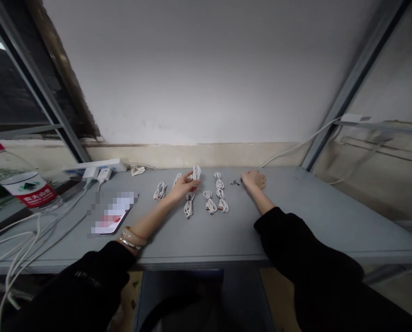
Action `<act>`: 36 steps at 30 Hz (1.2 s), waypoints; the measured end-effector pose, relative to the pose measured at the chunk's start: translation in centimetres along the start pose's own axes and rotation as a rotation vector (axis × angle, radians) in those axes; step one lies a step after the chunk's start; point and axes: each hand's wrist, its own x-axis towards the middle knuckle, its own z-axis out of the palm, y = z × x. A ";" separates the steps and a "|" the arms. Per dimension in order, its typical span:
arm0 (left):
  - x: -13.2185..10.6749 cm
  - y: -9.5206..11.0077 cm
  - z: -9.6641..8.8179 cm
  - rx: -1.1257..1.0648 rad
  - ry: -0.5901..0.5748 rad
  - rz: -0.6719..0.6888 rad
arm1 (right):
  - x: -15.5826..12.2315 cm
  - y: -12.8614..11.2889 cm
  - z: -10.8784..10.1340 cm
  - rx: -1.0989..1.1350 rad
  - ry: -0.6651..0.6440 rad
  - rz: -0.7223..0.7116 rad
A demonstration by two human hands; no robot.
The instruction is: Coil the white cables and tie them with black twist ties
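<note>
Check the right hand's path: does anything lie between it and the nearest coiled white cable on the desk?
Yes: a small black tie lies on the desk, just beside the right hand, in the gap between it and the nearest coiled white cable. Nothing else shows in that gap.

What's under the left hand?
The left hand sits over bundled white cables: one pokes out past the fingers, another lies beside it. Directly beneath the palm is covered.
</note>
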 end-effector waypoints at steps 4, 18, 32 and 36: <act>1.1 -0.3 0.0 0.096 -0.021 0.048 | -1.3 -0.3 -0.2 -0.040 0.041 -0.199; 5.2 0.0 2.8 1.157 -0.126 0.278 | -5.7 -1.1 0.5 -0.393 -0.278 -0.747; 3.8 0.0 3.8 1.482 -0.133 0.173 | -5.6 -1.3 0.6 -0.388 -0.424 -0.695; 1.6 0.6 4.1 1.441 0.053 0.224 | -5.3 -1.1 0.9 -0.385 -0.423 -0.685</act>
